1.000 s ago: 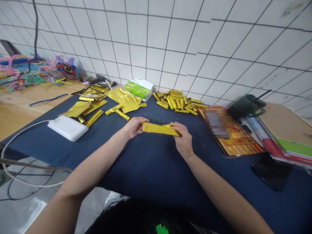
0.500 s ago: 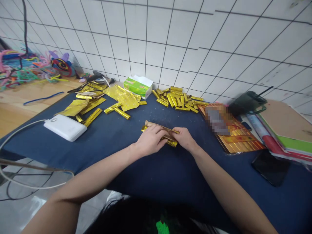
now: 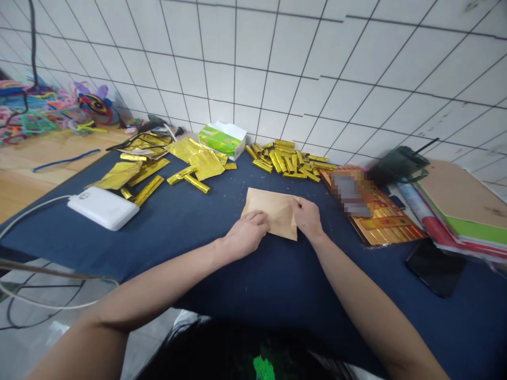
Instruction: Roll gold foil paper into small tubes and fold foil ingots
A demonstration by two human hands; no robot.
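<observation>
A brown sheet of paper [image 3: 273, 205] lies spread out on the dark blue cloth in front of me, its plain side up. My left hand [image 3: 249, 232] has its fingers curled over the sheet's lower left edge. At the right edge, my right hand [image 3: 309, 217] pinches the paper between thumb and fingers. Beyond the sheet is a pile of folded gold foil paper strips [image 3: 291, 161]. Crumpled gold foil sheets [image 3: 204, 161] and a few strips lie to the back left.
A white power bank [image 3: 103, 207] with a cable sits at the left. A green tissue box [image 3: 222, 141] stands by the tiled wall. To the right are an orange-gold packet [image 3: 386, 224], a dark cup [image 3: 398, 164], a stack of books [image 3: 467, 200] and a black phone [image 3: 435, 268].
The gold foil paper that was folded over under both hands is now opened out flat, brown side showing. My left hand has shifted slightly down, my right hand slightly to the right.
</observation>
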